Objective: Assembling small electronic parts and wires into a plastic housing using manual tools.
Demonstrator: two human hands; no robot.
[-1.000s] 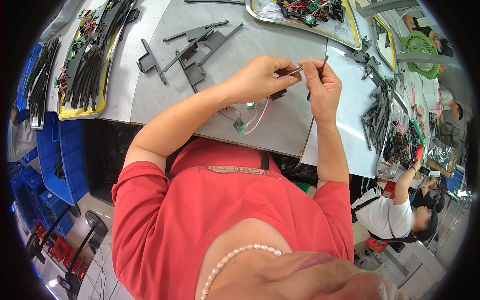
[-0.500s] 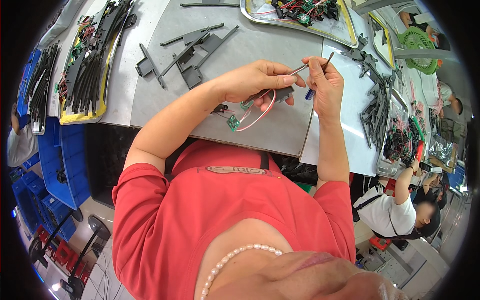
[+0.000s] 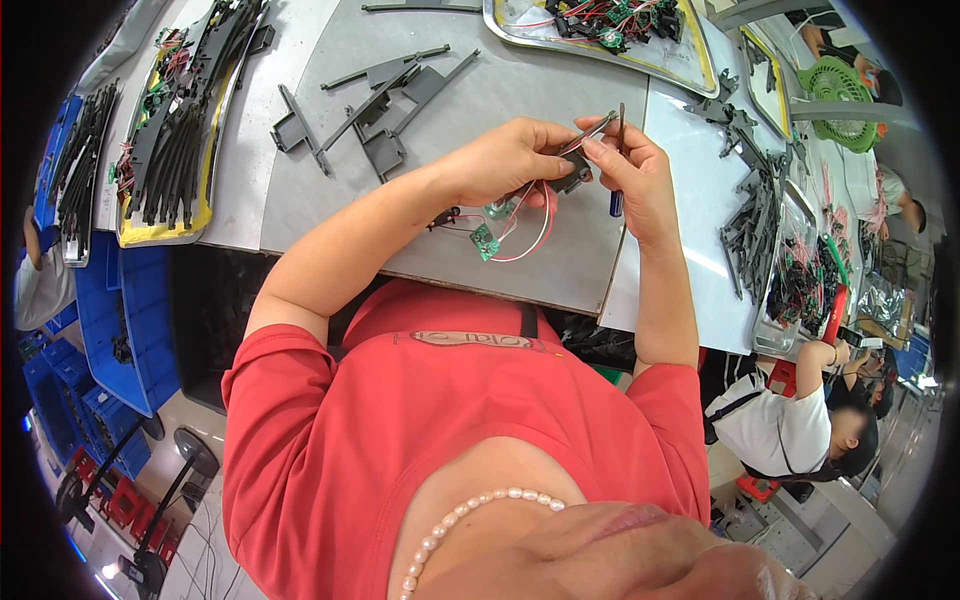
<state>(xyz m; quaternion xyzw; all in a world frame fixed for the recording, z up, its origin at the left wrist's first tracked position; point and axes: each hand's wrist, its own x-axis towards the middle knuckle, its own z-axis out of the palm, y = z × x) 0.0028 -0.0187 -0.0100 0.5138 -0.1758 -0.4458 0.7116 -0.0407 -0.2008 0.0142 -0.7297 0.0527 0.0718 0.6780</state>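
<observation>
Right hand (image 3: 645, 190) is edging toward the left hand (image 3: 510, 160), cradling a blue-handled tool (image 3: 616, 204); the left is pinching the dark housing (image 3: 572, 178) between them, its long axis apparently slanting toward the right.

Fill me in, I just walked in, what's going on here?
Someone in a red shirt is handling a small electronic assembly over a gray bench. The left hand holds a dark part, with a green circuit board dangling from wires. The right hand, close by, holds a blue-handled tool. Loose gray frames lie on the bench, with a tray of small parts beyond.
</observation>
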